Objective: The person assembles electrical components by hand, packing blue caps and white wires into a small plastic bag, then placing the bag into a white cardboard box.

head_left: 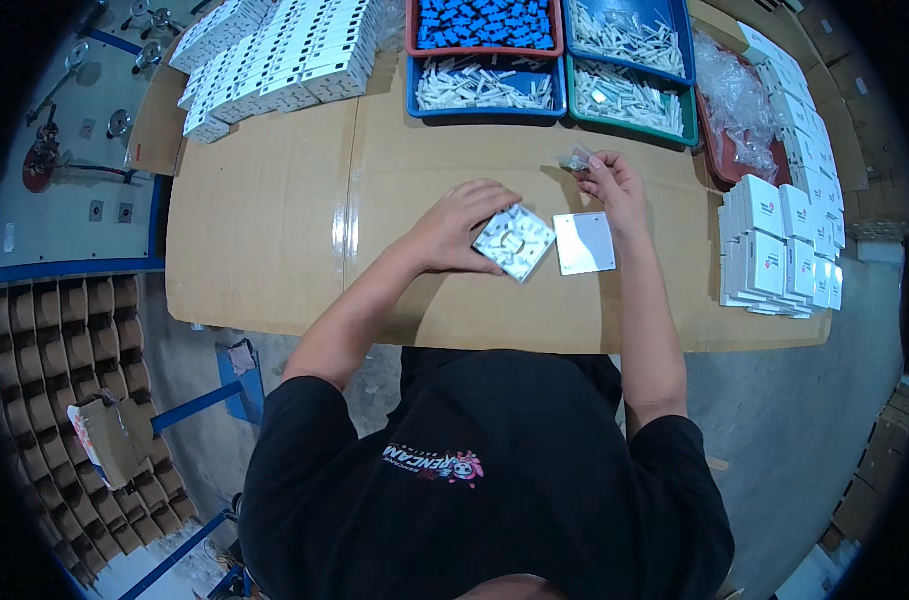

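Note:
My left hand point(456, 228) grips the left side of a square white unit point(515, 243), its fingers wrapped round the edge. The unit rests turned at an angle on the cardboard tabletop, its uneven inner side facing up. Just right of it lies a flat white square plate point(585, 244), close to the unit's right corner. Beyond the plate, my right hand point(614, 188) pinches a small clear plastic bag point(576, 158). Something small and dark shows inside the bag, too small to name.
Stacked white boxes point(292, 62) stand at the far left. Behind are a red tray point(484, 52) of blue pieces, a blue tray point(486, 116) and a green tray point(629, 128) of white pieces. Plastic bags point(739, 95) and stacked white boxes point(764, 245) line the right.

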`<state>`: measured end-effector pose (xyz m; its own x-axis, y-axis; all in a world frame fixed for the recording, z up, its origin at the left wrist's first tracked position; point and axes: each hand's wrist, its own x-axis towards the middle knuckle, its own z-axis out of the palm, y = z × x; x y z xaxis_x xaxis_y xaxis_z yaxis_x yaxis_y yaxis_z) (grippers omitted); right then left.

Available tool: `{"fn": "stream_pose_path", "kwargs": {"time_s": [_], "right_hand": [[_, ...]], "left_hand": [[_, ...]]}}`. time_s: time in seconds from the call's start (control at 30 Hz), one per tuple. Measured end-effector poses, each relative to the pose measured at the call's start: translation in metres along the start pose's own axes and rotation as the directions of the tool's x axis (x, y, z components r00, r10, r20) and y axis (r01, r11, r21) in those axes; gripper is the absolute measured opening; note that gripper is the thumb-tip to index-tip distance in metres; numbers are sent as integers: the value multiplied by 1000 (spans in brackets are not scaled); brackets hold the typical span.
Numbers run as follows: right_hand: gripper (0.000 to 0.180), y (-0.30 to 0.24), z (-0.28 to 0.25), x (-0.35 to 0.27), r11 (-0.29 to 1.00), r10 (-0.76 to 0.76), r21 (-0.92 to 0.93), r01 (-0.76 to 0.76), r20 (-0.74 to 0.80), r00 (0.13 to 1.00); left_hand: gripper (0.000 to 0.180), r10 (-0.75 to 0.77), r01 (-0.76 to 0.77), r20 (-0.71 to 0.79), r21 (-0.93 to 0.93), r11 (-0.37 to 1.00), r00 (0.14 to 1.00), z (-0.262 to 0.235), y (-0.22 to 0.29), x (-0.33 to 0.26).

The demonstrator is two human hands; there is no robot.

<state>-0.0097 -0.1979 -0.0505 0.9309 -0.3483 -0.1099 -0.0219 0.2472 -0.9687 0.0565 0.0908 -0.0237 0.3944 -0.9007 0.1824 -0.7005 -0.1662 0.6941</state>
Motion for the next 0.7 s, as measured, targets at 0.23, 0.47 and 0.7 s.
{"fn": "stream_pose_path", "kwargs": {"time_s": [0.23, 0.47, 0.7], "right_hand": [[17, -9, 6, -15, 999, 34, 29, -35, 24, 999], [16, -9, 19, -25, 993, 66, 96, -68, 15, 998], [14, -9, 31, -31, 981, 126, 148, -125, 8, 992]], "left_hand": [[99, -151, 186, -263, 115, 976, 953, 16, -2, 32], [92, -244, 323, -440, 116, 939, 864, 34, 15, 45], [51, -173, 126, -588, -121, 985, 790, 39, -3, 41]]}}
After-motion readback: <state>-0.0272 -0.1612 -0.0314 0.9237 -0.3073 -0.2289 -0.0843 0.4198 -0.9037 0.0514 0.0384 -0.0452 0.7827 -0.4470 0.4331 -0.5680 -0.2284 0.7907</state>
